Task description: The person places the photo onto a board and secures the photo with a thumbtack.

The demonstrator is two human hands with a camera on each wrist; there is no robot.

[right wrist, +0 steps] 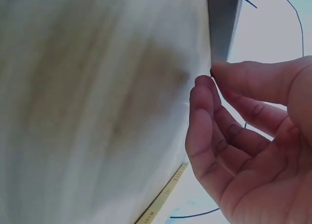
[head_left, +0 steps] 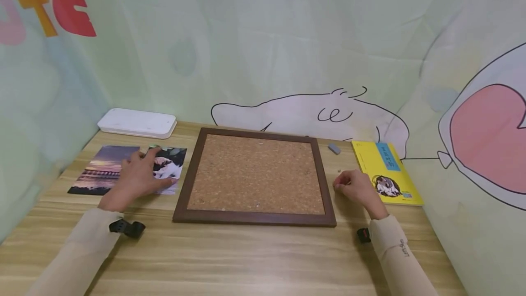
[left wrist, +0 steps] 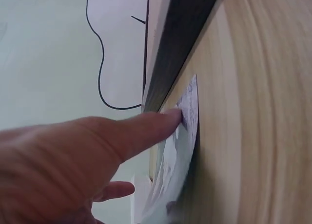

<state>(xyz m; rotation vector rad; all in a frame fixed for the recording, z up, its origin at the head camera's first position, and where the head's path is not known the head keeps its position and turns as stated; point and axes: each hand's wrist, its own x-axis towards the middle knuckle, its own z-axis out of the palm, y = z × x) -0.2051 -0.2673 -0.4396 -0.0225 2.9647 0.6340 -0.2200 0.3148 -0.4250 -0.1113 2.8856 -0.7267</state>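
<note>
My left hand [head_left: 139, 175] spans a print with dark leaves and a white figure [head_left: 176, 159]. In the left wrist view the thumb [left wrist: 168, 118] lies on that print near one corner, and the paper bows up from the wood. Beside it, partly under the hand, lies a sunset photo [head_left: 96, 172]. My right hand [head_left: 355, 188] is just right of the brown-framed cork board [head_left: 259, 172]. Its thumb and forefinger meet at the tips [right wrist: 222, 70] in the right wrist view, with a tiny dark object showing between them.
Two small pins [head_left: 260, 143] show on the cork. A grey eraser [head_left: 334, 149] and a yellow book [head_left: 386, 172] lie right of the board. Near the right hand sits a tiny object [head_left: 339, 171]. A white case [head_left: 137, 122] stands at the back left, by the wall.
</note>
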